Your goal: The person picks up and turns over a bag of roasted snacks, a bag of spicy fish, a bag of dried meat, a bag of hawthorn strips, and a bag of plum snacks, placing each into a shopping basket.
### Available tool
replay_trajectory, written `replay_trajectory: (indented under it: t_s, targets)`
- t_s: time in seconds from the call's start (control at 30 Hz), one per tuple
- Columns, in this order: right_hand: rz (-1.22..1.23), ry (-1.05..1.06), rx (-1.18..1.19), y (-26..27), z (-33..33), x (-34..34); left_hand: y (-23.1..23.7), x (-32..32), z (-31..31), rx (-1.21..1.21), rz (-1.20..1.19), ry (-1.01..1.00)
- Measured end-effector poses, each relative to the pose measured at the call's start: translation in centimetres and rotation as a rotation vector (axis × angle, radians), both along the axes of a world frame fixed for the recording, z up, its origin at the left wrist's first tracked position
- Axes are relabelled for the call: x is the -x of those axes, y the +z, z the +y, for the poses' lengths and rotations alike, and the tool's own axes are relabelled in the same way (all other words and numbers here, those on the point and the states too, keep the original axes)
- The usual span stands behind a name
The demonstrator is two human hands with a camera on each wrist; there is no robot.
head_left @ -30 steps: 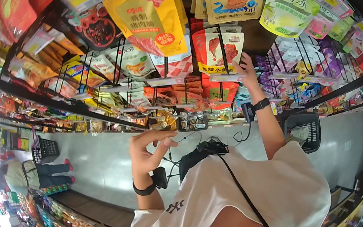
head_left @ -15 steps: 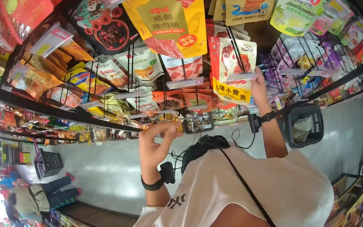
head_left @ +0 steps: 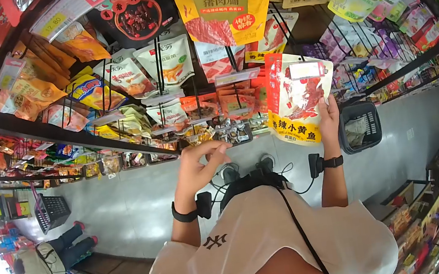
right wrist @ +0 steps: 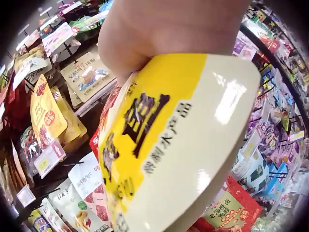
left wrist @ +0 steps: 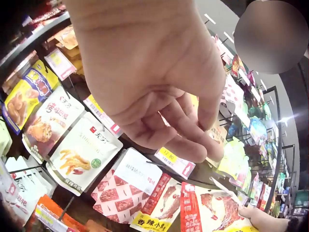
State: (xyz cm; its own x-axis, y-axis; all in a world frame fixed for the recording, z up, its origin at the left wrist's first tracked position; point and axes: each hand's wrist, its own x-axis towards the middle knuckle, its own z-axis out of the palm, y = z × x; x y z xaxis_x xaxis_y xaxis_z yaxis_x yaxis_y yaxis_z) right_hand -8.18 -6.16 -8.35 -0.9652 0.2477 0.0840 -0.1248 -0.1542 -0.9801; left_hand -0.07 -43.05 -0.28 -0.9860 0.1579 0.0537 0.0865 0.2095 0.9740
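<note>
A red, white and yellow snack pouch (head_left: 298, 103) is in my right hand (head_left: 330, 119), which grips its right edge in front of the rack. In the right wrist view the pouch (right wrist: 178, 140) fills the middle, its lower part close to the camera under my right hand (right wrist: 169, 29). My left hand (head_left: 199, 165) is raised to the left of the pouch with loosely curled fingers and holds nothing. The left wrist view shows the empty left hand (left wrist: 154, 77) over the rack, with the held pouch (left wrist: 212, 208) at lower right. A similar pouch (head_left: 274, 35) hangs on the rack.
Metal hooks carry hanging snack pouches, among them a large yellow one (head_left: 225, 5) and white ones (head_left: 165, 63). A dark basket (head_left: 359, 128) stands on the floor at right, another basket (head_left: 51, 211) at left. A person (head_left: 50, 258) stands at lower left.
The right hand has drawn the pouch off the rack, down and toward my body. The left hand stays raised and empty, slightly shifted. The view has moved nearer the left shelves.
</note>
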Motion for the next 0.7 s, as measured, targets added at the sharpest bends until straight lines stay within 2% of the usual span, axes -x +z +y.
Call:
replay_trajectory:
  t_s: [0.2,0.33,0.47,0.5,0.6,0.63,0.7]
  targets:
    - [0.014,-0.019,-0.007,-0.3,2.7,-5.2,0.5,-0.9,2.1,0.032,0.043,-0.077]
    - [-0.098,0.033,-0.147,0.8,6.2,-9.6,1.0,-2.1,6.1,0.074,0.073,-0.171]
    - [-0.142,0.078,-0.220,2.8,10.6,-15.0,2.3,-3.5,12.5,0.135,0.153,-0.253]
    - [-0.126,0.058,-0.208,3.4,11.7,-16.5,1.0,-3.4,13.4,0.153,0.055,-0.367]
    - [-0.079,-0.018,-0.151,5.3,15.4,-21.3,0.1,-5.8,20.6,0.098,0.258,-0.197]
    - [-0.075,-0.058,-0.120,5.7,16.6,-22.9,0.3,-6.5,22.9,0.124,0.202,-0.187]
    - [-0.072,-0.099,-0.011,7.3,18.5,-26.0,-1.2,-7.4,26.9,0.070,0.181,-0.355]
